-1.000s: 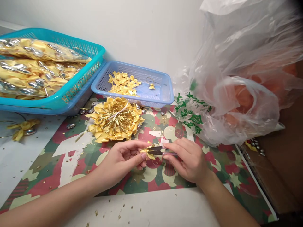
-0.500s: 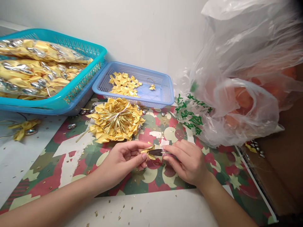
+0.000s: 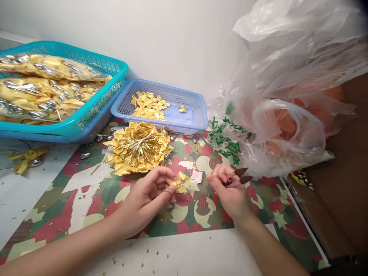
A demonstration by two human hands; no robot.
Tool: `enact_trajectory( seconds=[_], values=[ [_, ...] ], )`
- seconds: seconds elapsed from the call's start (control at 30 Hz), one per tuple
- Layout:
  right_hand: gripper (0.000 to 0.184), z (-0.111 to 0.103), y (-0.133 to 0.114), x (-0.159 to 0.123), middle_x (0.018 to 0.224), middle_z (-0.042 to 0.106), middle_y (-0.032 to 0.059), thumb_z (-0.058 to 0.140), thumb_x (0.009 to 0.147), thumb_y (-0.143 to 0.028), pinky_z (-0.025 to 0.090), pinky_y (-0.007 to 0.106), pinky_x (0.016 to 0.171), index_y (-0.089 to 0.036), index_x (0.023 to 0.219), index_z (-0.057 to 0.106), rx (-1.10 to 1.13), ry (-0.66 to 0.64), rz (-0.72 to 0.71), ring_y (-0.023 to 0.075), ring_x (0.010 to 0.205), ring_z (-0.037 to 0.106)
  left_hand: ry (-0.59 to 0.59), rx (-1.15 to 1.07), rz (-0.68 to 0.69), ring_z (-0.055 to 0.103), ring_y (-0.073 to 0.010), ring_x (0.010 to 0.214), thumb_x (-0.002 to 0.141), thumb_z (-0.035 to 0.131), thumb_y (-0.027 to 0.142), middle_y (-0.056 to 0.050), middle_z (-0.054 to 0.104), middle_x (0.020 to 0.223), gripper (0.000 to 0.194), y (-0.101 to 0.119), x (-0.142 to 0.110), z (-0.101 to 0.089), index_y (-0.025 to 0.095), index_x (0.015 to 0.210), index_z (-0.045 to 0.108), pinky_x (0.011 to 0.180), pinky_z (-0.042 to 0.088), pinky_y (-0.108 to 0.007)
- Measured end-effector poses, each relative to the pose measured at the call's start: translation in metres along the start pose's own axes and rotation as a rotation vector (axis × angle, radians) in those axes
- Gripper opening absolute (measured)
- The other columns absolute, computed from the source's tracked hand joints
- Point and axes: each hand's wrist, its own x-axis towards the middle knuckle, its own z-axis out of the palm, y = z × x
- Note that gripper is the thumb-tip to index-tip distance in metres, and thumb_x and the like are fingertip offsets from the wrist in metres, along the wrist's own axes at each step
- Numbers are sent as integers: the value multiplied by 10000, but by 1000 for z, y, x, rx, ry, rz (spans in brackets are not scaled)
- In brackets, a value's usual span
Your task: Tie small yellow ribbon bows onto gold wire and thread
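Observation:
Between the thumb and fingers of my left hand (image 3: pixel 156 193) is a small gold ribbon bow (image 3: pixel 180 182), its loops facing right. My right hand (image 3: pixel 230 191), a short way to the right, is closed around a pair of small dark-bladed snips (image 3: pixel 240 175). The blades point right, away from the bow, and the fingers hide most of the handles. Just beyond my left hand lies a round bundle of gold bows (image 3: pixel 140 149), with gold wire stems gathered in the middle by a pale tie.
A blue basket (image 3: pixel 198 122) behind the bundle holds loose gold bows. At left, a teal basket (image 3: pixel 123 69) carries bagged bows with silver bells. A crumpled plastic bag (image 3: pixel 301 145) stands at right. Scraps litter the patterned paper (image 3: pixel 207 218).
My right hand has drawn back from the bow, and the snips have swung round to point right. The bow stays in my left hand, turned to face more upward. The view has shifted slightly.

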Motion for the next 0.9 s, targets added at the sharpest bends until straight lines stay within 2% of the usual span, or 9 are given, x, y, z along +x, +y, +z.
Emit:
enact_trajectory(
  seconds=[0.1, 0.2, 0.3, 0.4, 0.53, 0.63, 0.77, 0.9],
  values=[
    [489, 17, -5, -6, 546, 300, -74, 626, 870, -408, 283, 218, 440, -228, 604, 257, 42, -156, 28, 81, 478, 289, -64, 201, 130, 503, -99, 582, 955, 457, 194, 19, 523, 781, 63, -4, -3, 0, 217, 982, 509, 502, 433, -189],
    [447, 26, -7, -12, 523, 350, -85, 692, 806, -447, 250, 209, 419, -222, 619, 355, 7, -260, -73, 69, 453, 282, -143, 420, 322, 460, -99, 547, 913, 428, 81, 43, 513, 694, 162, -5, -5, -1, 226, 951, 490, 509, 389, -187],
    [339, 29, -6, -14, 529, 456, -78, 669, 812, -441, 287, 213, 437, -221, 685, 445, -47, -271, -268, 70, 434, 358, -154, 556, 510, 475, -112, 575, 858, 443, 29, 38, 531, 703, 223, -5, -4, -2, 234, 939, 476, 550, 390, -200],
    [212, 27, -5, -13, 523, 511, -59, 544, 872, -349, 311, 231, 464, -222, 714, 482, -157, -228, -382, 88, 433, 418, -149, 613, 609, 467, -129, 577, 839, 443, 14, 34, 533, 696, 245, -3, -4, -2, 238, 934, 469, 548, 370, -218],
    [142, 24, -3, -11, 554, 575, -35, 426, 851, -216, 312, 254, 489, -214, 743, 519, -269, -243, -482, 105, 449, 455, -173, 628, 612, 489, -148, 596, 859, 435, 1, 18, 572, 723, 278, -3, -3, -2, 241, 987, 489, 554, 376, -237],
    [141, 23, 1, -11, 567, 589, -31, 431, 834, -192, 318, 250, 500, -207, 752, 544, -271, -258, -459, 106, 466, 462, -182, 592, 591, 500, -143, 615, 880, 414, 1, 16, 567, 745, 278, -5, -3, -1, 242, 996, 489, 565, 393, -231],
    [161, 26, 3, -14, 599, 572, -30, 459, 841, -173, 338, 215, 495, -198, 700, 533, -61, -317, -268, 87, 490, 440, -140, 546, 484, 507, -121, 634, 919, 382, 22, 25, 562, 766, 256, -5, -3, 0, 245, 991, 485, 572, 413, -198],
    [165, 29, -3, -14, 548, 438, -67, 537, 822, -171, 267, 191, 430, -190, 661, 507, 178, -329, -28, 61, 453, 317, -78, 404, 330, 488, -112, 606, 968, 389, 109, 34, 534, 762, 162, -3, -5, 2, 251, 998, 461, 534, 409, -190]
  ],
)
